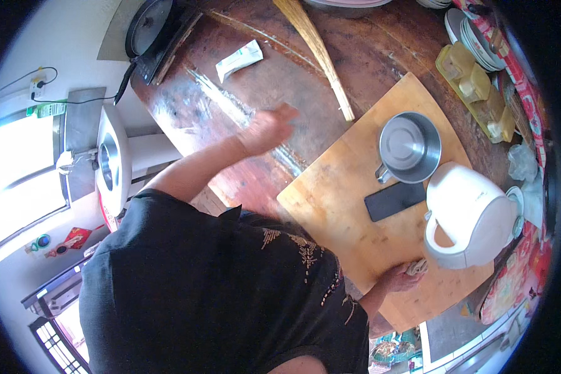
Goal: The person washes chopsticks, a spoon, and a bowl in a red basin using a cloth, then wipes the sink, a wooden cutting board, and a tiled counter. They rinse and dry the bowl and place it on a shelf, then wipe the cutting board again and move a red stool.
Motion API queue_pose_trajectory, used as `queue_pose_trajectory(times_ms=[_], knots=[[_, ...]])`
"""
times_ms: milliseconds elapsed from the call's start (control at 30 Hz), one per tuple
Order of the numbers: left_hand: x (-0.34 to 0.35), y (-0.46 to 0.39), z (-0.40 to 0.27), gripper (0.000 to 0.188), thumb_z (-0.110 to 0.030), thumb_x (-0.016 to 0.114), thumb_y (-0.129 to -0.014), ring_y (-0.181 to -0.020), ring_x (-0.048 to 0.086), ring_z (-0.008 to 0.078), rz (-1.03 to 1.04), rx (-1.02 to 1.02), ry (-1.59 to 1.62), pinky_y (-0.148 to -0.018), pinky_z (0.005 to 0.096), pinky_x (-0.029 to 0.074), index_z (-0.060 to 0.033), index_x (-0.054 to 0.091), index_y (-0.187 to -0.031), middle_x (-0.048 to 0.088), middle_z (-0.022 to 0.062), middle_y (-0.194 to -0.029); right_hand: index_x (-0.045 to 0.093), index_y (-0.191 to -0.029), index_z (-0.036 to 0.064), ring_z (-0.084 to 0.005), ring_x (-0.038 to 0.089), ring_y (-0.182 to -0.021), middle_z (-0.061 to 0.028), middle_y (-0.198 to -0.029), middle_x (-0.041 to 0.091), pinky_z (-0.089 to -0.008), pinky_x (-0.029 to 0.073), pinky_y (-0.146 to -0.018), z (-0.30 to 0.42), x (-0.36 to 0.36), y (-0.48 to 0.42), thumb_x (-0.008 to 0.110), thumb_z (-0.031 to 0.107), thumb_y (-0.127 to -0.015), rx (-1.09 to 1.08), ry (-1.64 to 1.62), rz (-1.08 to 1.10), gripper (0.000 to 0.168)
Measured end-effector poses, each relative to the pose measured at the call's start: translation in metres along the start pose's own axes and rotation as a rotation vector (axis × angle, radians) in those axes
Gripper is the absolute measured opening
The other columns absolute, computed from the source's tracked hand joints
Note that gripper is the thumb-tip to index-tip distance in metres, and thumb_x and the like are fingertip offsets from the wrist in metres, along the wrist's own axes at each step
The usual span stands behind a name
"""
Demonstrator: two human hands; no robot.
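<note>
My left hand (270, 130) is over the worn wooden table (299, 89), blurred by motion. No held thing shows in it, and its finger spacing is unclear. A crumpled greyish cloth (418, 267) is gripped in my right hand (402, 279), low over the wooden board (341, 201). Just beyond that hand stands a white electric kettle (467, 210), its handle towards me. Beside the kettle is a stainless steel pot (409, 147) with a handle. A black smartphone (395, 201) lies flat on the board between pot and hand.
A wooden stick (322, 56) lies across the table, its tip near the board. Left of it is a white tube-like packet (239, 61). A yellow container (477, 93) and stacked plates (479, 44) line the far right. A black pan (148, 28) stands at upper left, a washbasin (114, 161) at left.
</note>
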State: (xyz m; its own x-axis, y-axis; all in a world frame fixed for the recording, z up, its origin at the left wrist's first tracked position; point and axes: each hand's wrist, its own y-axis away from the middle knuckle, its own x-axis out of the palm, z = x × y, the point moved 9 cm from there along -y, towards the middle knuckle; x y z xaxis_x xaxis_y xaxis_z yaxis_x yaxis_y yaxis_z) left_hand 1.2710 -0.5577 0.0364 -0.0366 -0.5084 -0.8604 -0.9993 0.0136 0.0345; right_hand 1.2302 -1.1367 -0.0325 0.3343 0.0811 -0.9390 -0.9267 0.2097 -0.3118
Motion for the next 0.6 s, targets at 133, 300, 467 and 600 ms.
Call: queue_pose_trajectory(times_ms=[133, 300, 467, 600], knots=[[-0.014, 0.051, 0.050, 0.029, -0.014, 0.057, -0.082, -0.098, 0.057, 0.0372, 0.092, -0.367, 0.099, -0.084, 0.0420, 0.047, -0.0021, 0.054, -0.109, 0.056, 0.0192, -0.107, 0.056, -0.113, -0.008, -0.0405, 0.051, -0.111, -0.0242, -0.116, 0.057, -0.0465, 0.039, -0.097, 0.051, -0.032, -0.027, 0.060, 0.036, -0.082, 0.102, -0.406, 0.020, 0.053], [-0.002, 0.067, 0.099, 0.045, -0.017, 0.062, -0.081, -0.114, 0.048, 0.0375, 0.020, -0.205, -0.230, -0.097, 0.0436, 0.039, -0.0057, 0.048, -0.121, 0.048, 0.0183, -0.125, 0.047, -0.123, -0.004, -0.0407, 0.048, -0.114, -0.0237, -0.124, 0.051, -0.0504, 0.036, -0.099, 0.028, -0.021, -0.015, 0.063, 0.032, -0.081, 0.021, -0.296, 0.030, 0.057], [-0.061, 0.018, 0.251, 0.074, -0.035, 0.072, -0.074, -0.128, 0.034, 0.0366, -0.108, -0.492, -0.712, -0.103, 0.0509, 0.030, -0.0075, 0.039, -0.133, 0.041, 0.0212, -0.134, 0.044, -0.124, -0.002, -0.0399, 0.047, -0.115, -0.0227, -0.126, 0.050, -0.0512, 0.037, -0.097, 0.011, -0.012, -0.005, 0.057, 0.032, -0.082, 0.017, 0.001, -0.020, 0.056], [-0.050, -0.006, 0.323, 0.079, -0.036, 0.072, -0.073, -0.121, 0.043, 0.0402, -0.006, -0.599, -0.524, -0.099, 0.0495, 0.036, -0.0098, 0.032, -0.136, 0.046, 0.0233, -0.130, 0.043, -0.125, -0.003, -0.0399, 0.046, -0.115, -0.0231, -0.126, 0.048, -0.0507, 0.036, -0.097, 0.017, -0.010, -0.009, 0.056, 0.035, -0.083, -0.048, -0.043, -0.047, 0.058]])
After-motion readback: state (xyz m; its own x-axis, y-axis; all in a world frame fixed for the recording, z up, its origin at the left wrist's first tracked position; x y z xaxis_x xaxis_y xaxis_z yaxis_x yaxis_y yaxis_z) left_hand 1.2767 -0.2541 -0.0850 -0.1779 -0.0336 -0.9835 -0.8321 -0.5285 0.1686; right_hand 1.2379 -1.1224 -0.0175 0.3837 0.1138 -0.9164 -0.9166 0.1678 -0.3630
